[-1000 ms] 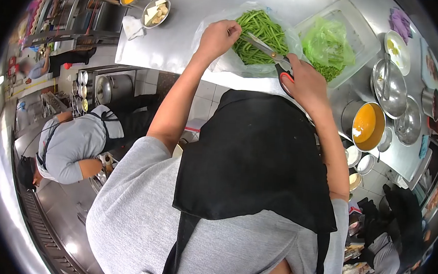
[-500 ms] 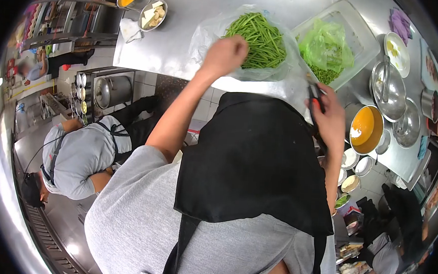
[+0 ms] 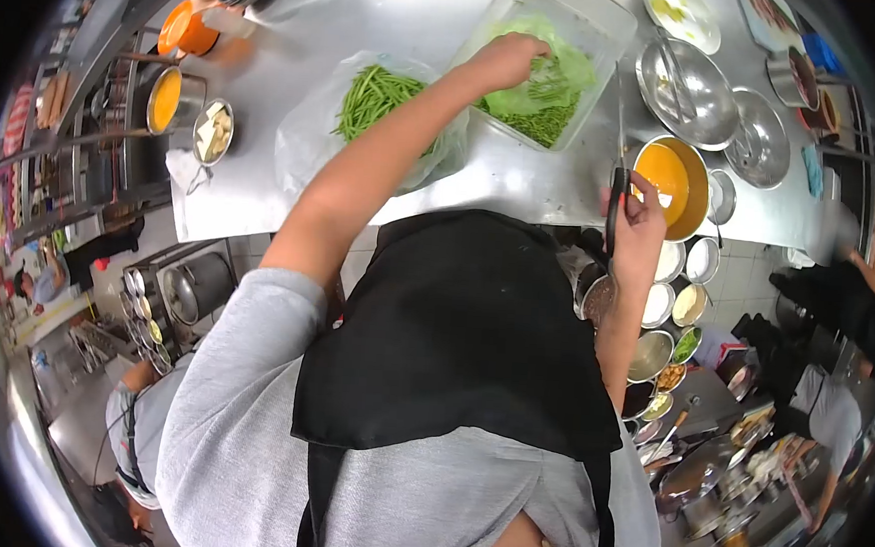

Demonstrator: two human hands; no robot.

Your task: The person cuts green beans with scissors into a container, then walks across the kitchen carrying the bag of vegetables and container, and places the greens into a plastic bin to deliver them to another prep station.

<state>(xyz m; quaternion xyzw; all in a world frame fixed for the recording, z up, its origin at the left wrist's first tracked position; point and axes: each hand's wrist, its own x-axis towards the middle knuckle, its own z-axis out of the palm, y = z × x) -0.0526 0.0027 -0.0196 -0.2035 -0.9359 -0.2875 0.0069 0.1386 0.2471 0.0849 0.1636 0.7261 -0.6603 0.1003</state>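
My left hand is over the clear plastic tub, its fingers curled on the light green plastic bag. Chopped green pieces lie in the tub beside and under that bag. Long green beans rest in an open clear plastic bag, partly hidden behind my left forearm. My right hand grips the black handle of a knife; its thin blade points away from me, between the tub and a pot of orange liquid.
Steel bowls and a white plate stand at the right. A small bowl of pale chunks and an orange container are at the left. Several ingredient tins sit below the counter's edge. Co-workers are on both sides.
My left hand has gone from the long green beans to the green bag in the tub. The view has shifted right. The knife, now blade outward, stays in my right hand.
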